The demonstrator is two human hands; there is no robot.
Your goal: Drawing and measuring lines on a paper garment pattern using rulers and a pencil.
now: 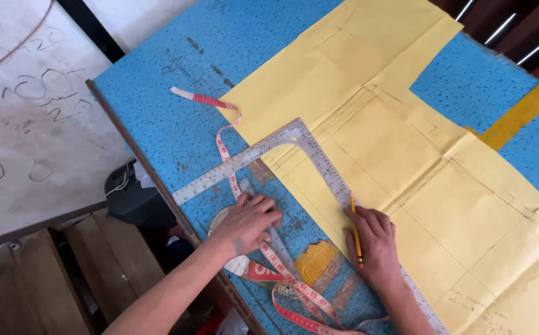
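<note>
Holding: the right hand [375, 245] pinches a yellow pencil [356, 231] between thumb and fingers, its tip at the inner edge of the L-shaped ruler [294, 142].
Left hand: the left hand [248, 223] lies palm down on the bench [158, 111], fingers [269, 214] slightly curled and close together, pressing on the tape measure [223, 149] and a pale round object under the palm; what that object is cannot be told.
Ruler: the metal L-shaped ruler has its corner toward the middle of the bench; one arm runs toward the bench's left edge, the other runs down along the yellow paper's near edge and passes under the right hand.
Paper: a large yellow paper sheet [406, 155] with pencilled straight lines covers the right half of the bench, from the far edge to the near right corner.
Tape measure: white and red, it starts near the paper's far left corner, crosses over the ruler's left arm, passes under the left hand and loops at the near edge.
Bench: blue speckled covering, worn in patches near the near edge, with a yellow strip [521, 115] at the far right.
Beside the bench: wooden planks [96, 267] and a white board [34, 124] with scribbles lie off the left edge.
</note>
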